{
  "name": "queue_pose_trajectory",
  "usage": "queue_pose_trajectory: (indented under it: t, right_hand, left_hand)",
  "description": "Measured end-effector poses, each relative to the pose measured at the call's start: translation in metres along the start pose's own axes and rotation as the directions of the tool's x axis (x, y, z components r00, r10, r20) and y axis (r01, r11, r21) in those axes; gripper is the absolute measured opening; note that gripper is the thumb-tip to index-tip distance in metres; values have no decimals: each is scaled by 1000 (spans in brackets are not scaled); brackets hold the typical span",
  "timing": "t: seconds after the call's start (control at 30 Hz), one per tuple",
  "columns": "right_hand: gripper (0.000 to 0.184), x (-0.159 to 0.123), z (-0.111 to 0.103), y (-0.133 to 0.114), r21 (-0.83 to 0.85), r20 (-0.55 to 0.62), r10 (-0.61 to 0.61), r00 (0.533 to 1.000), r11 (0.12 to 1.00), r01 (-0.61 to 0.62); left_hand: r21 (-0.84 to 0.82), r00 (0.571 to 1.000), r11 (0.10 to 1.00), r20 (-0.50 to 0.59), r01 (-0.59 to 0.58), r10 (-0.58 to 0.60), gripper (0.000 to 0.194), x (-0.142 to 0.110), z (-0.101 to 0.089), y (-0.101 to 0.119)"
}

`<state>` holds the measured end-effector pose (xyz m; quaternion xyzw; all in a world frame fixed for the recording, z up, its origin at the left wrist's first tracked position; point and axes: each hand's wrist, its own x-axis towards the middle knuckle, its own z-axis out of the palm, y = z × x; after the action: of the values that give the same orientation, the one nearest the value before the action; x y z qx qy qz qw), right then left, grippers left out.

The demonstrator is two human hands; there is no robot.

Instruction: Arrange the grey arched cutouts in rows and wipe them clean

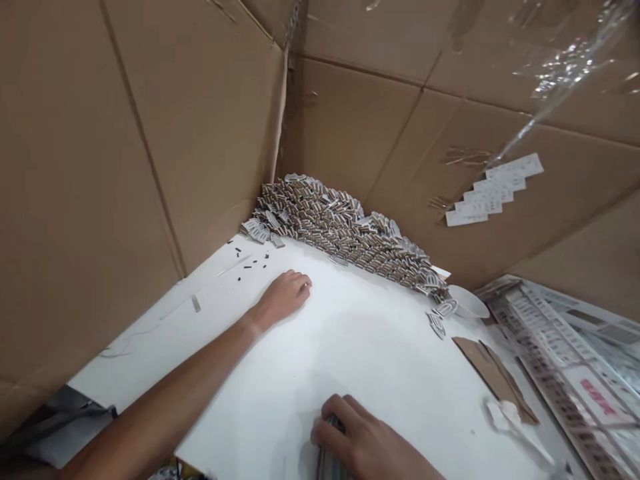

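the right hand (367,437) is at the bottom edge of the view, its fingers closed around a thin bundle of grey strips (327,460) resting on or just above the white board (360,347). the frame cuts off the lower part of the bundle, so its count and full length cannot be told. the left hand (283,298) lies on the board ahead of the right, open, empty and slightly curled. it sits near the heap of small tagged strips (325,227) without touching it.

the heap banks up where two cardboard walls (100,167) meet, beyond the left fingertips. small black bits (250,268) are scattered to the left of that hand. a loose clump of strips (436,325) lies beyond the right hand, just off the heap's end, by a white bowl (469,301). nearer that hand, on its right, are a cardboard scrap (493,377) and crumpled tissue (507,419), with printed sheets (560,347) further right.

for a neat hold, the fingers should wrap the bundle's sides with even pressure, keeping its strips squared. the open left hand has room to steady the bundle if needed. the strips look small and loose, so a light touch near the heap seems wise.
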<state>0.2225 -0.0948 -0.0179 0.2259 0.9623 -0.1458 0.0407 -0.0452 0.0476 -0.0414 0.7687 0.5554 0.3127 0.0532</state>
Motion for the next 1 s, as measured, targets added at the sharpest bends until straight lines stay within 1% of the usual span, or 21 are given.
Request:
queue_pose_trajectory:
  t: [0.07, 0.13, 0.17, 0.23, 0.27, 0.3, 0.37, 0.43, 0.47, 0.5, 0.53, 0.57, 0.6, 0.67, 0.73, 0.8, 0.83, 0.9, 1.0]
  right_hand:
    - [33, 9, -23, 13, 110, 17, 57, 998, 992, -58]
    - [42, 25, -56, 30, 203, -15, 128, 992, 971, -122]
    - [43, 39, -75, 42, 234, -53, 154, 987, 962, -138]
    - [40, 80, -111, 67, 247, -145, 134, 980, 964, -96]
    - [37, 108, -127, 80, 228, -225, 109, 968, 972, -57]
    - [35, 140, -140, 92, 182, -319, 91, 943, 983, -34]
    - [33, 213, -159, 109, 116, -469, 61, 881, 993, -7]
    - [37, 288, -169, 117, 84, -501, 46, 864, 996, -4]
    - [38, 323, -171, 118, 60, -492, 42, 869, 998, -15]
    - [39, 354, -172, 118, 6, -460, 18, 888, 1000, -18]
    - [39, 380, -173, 117, -56, -449, -3, 894, 998, -25]
    - [40, 402, -172, 116, -80, -449, -14, 894, 996, -25]
    - [42, 419, -170, 116, -103, -451, -28, 892, 994, -22]
    - [46, 439, -165, 118, -145, -451, -58, 890, 989, -9]
    - [47, 444, -156, 123, -186, -445, -82, 892, 983, -3]
    - [50, 439, -146, 130, -242, -449, -101, 888, 970, -12]
    - [55, 435, -141, 134, -280, -456, -105, 884, 959, -31]
    - [70, 425, -132, 139, -364, -455, -110, 884, 929, -72]
    - [89, 410, -124, 139, -424, -412, -87, 907, 899, -106]
  left_hand:
    - [4, 1000, 1000, 2, 2, -2, 24, 0, 3, -2]
    - [14, 1000, 1000, 10, 0, 0, 22, -1, 7, -4]
    - [23, 1000, 1000, 15, -2, 2, 22, -1, 10, -5]
    - [49, 999, 999, 32, -12, 11, 22, -1, 14, -7]
    - [67, 999, 998, 43, -16, 13, 21, -2, 16, -7]
    - [83, 998, 996, 58, -20, 15, 20, -2, 17, -7]
    - [123, 998, 992, 69, -17, 8, 20, -3, 19, -7]
    - [160, 997, 987, 82, -18, 5, 18, -3, 19, -7]
    - [179, 996, 983, 90, -24, 8, 17, -3, 20, -8]
    - [200, 995, 979, 98, -32, 12, 17, -3, 21, -9]
    - [219, 994, 975, 111, -44, 20, 17, -3, 23, -10]
    - [243, 993, 969, 118, -50, 22, 19, -3, 26, -12]
    - [268, 992, 962, 125, -55, 22, 22, -3, 30, -14]
    - [316, 990, 946, 137, -68, 26, 27, -4, 36, -17]
    - [359, 993, 931, 115, -69, 29, 28, -5, 40, -17]
    - [383, 996, 922, 86, -55, 23, 27, -6, 40, -14]
    - [386, 997, 922, 77, -43, 14, 26, -6, 38, -12]
    - [363, 998, 931, 68, -15, -10, 23, -7, 35, -10]
    - [281, 998, 959, 34, 38, -50, 22, -7, 32, -11]
